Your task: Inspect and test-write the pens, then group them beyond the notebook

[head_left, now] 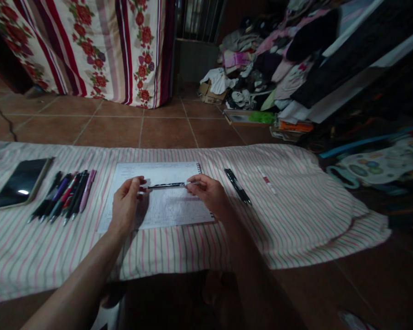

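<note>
Pen (167, 185) pinched between left hand (124, 206) and right hand (209, 195), notebook (172, 211) beneath, pen row (64, 195) left, black pen (237, 185) right

Dim, warm indoor light. Glare spot on phone (20, 183) screen, 9 o'clock. Left hand (125, 206) throws soft shadow rightward on notebook (168, 208). Deep dark at 6 o'clock. Edges bowed, soft.

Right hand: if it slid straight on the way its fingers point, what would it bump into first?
The right hand points leftward along the pen it pinches by one end. Going on, it would probably meet the left hand, which pinches the other end over the notebook; depth is unclear.
</note>
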The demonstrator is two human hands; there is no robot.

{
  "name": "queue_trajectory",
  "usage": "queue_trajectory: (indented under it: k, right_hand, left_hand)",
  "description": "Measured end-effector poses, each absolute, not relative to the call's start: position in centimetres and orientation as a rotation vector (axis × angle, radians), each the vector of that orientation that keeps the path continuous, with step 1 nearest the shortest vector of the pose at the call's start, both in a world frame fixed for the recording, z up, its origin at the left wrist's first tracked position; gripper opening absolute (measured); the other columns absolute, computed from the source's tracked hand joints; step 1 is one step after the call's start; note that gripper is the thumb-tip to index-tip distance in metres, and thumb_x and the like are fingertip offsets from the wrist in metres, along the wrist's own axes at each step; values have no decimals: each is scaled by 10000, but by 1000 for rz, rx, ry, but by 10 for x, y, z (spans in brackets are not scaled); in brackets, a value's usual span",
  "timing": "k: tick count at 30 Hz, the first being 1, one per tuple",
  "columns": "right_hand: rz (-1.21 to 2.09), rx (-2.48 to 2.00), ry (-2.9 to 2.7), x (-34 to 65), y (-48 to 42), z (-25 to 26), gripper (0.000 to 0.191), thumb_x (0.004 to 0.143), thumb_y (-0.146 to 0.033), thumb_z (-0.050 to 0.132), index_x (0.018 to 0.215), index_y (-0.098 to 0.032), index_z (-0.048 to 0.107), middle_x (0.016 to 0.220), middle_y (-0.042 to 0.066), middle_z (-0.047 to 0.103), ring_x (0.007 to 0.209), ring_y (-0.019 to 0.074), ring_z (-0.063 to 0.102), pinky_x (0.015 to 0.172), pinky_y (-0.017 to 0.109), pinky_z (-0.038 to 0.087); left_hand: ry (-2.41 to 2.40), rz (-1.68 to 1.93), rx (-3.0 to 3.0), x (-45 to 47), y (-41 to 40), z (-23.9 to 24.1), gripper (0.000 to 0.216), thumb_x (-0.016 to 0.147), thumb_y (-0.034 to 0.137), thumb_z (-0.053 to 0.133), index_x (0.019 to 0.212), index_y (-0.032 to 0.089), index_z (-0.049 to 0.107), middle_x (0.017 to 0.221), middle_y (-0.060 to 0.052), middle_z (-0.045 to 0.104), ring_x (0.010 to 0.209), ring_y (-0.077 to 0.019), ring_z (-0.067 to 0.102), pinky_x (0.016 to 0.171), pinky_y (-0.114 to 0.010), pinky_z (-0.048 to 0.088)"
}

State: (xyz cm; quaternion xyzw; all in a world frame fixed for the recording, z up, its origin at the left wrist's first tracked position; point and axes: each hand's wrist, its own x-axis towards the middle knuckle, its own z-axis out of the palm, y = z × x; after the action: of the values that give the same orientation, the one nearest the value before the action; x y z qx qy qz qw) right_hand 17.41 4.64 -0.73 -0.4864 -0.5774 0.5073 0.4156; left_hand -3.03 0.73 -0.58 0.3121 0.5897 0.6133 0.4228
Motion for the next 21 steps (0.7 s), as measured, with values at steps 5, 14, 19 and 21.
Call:
queue_trajectory:
  k: [5,14,19,21]
  right_hand:
    - [1321,-1223,-1387,164,46,-4,259,662,-357,671,829,-171,607,645,5,656,619,134,622,610,267,489]
    - [1378,-1195,-1421,140,44,-8,212,682,-325,658,828,-178,611,627,-6,653,602,124,613,598,254,474]
    - [1456,-1125,-1434,133,43,-8,270,693,-315,663,924,-188,607,692,-6,674,620,112,603,616,249,465]
    - [1474,-1098,-1429,131,44,-8,314,689,-306,667,971,-189,592,717,-4,681,619,110,600,614,249,460]
  left_hand:
    - [1038,1510,285,-18,1,6,133,854,184,498,872,101,600,777,-78,644,628,-132,649,428,-151,431]
    - [886,1414,79,-9,0,12,206,886,50,406,850,77,607,694,-64,655,544,-83,643,452,-104,492]
    - [893,1501,37,-16,3,7,247,877,16,399,748,63,605,654,-58,657,555,-94,656,555,-138,551]
    - [898,1508,6,-19,4,7,250,872,8,402,733,71,601,659,-52,662,569,-98,662,570,-142,558]
